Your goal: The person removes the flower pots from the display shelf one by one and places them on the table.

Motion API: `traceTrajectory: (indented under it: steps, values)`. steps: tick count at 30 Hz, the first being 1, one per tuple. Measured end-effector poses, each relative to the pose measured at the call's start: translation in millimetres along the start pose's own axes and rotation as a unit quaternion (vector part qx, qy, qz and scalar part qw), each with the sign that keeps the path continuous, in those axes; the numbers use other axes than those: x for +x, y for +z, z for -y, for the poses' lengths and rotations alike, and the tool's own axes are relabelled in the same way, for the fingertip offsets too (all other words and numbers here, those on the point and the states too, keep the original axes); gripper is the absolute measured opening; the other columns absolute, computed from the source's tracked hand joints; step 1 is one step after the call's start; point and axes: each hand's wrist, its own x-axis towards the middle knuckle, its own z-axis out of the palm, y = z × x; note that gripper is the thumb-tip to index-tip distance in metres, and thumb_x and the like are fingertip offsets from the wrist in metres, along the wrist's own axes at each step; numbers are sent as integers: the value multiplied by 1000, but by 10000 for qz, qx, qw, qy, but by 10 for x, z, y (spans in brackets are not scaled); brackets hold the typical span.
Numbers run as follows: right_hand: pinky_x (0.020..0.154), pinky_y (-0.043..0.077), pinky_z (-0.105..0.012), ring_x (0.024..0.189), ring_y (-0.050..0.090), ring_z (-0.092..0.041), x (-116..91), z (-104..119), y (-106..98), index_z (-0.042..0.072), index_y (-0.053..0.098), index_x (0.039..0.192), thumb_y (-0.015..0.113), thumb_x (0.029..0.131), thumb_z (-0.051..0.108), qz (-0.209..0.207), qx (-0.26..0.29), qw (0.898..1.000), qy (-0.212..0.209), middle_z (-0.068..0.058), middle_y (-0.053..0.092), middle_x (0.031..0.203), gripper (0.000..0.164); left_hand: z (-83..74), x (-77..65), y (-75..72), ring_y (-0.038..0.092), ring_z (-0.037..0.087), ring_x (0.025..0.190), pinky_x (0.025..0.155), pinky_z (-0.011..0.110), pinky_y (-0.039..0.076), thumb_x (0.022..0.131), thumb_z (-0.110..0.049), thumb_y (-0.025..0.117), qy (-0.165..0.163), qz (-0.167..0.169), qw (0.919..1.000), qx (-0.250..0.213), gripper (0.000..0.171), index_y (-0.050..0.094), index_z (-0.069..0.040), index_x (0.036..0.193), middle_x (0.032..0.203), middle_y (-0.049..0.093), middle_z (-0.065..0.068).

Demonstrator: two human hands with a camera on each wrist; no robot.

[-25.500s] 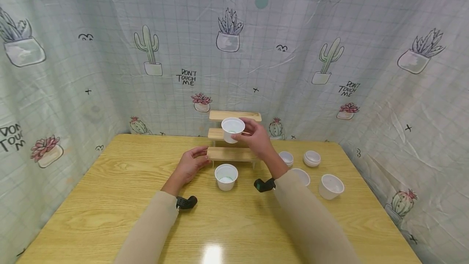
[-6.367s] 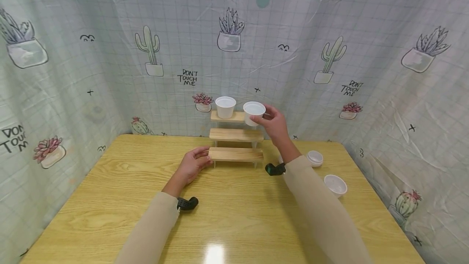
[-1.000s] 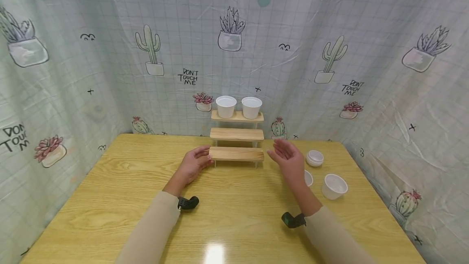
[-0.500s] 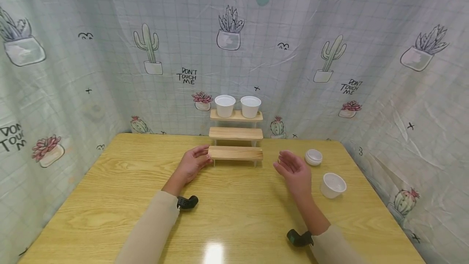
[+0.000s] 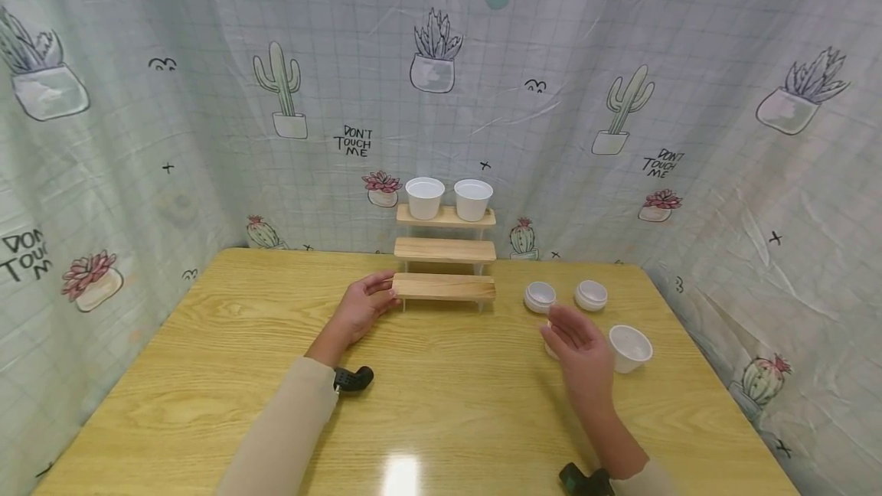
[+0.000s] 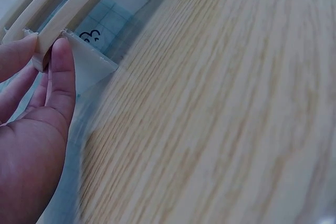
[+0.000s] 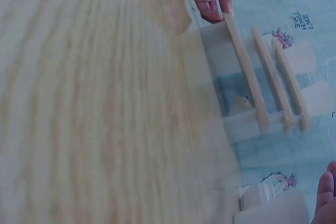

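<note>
A three-tier wooden stand (image 5: 444,287) with clear supports stands at the back middle of the table. My left hand (image 5: 361,308) pinches the left end of its lowest board between thumb and fingers, seen closely in the left wrist view, where the hand (image 6: 37,145) holds the board end (image 6: 50,38). Two white plastic cups (image 5: 424,199) stand side by side on the top tier; the lower two tiers are bare. My right hand (image 5: 584,358), fingers loosely bent and holding nothing, is beside a white cup (image 5: 551,344) that it mostly hides.
Another white cup (image 5: 630,348) stands right of my right hand. Behind are two low stacks of small white bowls (image 5: 540,296), the other bowl stack (image 5: 590,295) farther right. A patterned curtain (image 5: 331,83) encloses the back and sides of the wooden table (image 5: 227,373).
Over the longer span, two cups came to stand on the top tier, the second set there by my right hand. That hand has since drawn right and nearer. My left hand stays put.
</note>
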Motion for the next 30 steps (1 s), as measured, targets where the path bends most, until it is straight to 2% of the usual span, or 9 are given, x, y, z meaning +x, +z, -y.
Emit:
traceTrajectory:
  steps: [4,10,17,20,30]
  values:
    - [93,60,-20,107,72,-12,-20,-10,-76,-9,64,125,81,82,-7,-147,-260,9996,16,-9,75,116,46,-6,-3,-8,61,11,94,94,26,62,101,7,55,-16,12,10000,-1,56,36,6,154,120,51,8]
    - [94,59,-16,106,71,-10,-27,-29,-184,-3,69,124,84,83,0,-340,-755,9966,-12,-11,74,118,44,-13,2,-15,62,11,94,97,28,61,102,5,56,-18,28,10000,3,56,36,6,154,120,51,8]
    - [95,57,-12,109,70,-9,-27,-27,-271,-2,70,123,85,82,3,-515,-1069,9929,-105,2,75,114,44,-3,6,-8,63,9,92,97,29,62,101,7,56,2,-7,10000,-26,56,37,7,153,116,54,5]
    - [97,55,-12,112,68,-8,-18,-35,-301,-1,70,123,85,83,4,-565,-1235,9906,-158,1,75,116,43,11,13,-6,63,8,92,95,27,62,101,8,55,45,4,10000,-41,55,37,8,153,114,55,5]
    - [102,49,-7,120,60,-2,28,-38,-366,7,69,129,86,85,17,-515,-1985,9786,181,-7,67,134,49,38,28,-18,63,9,91,91,24,62,101,8,56,78,-18,9999,-68,55,38,8,152,114,55,5]
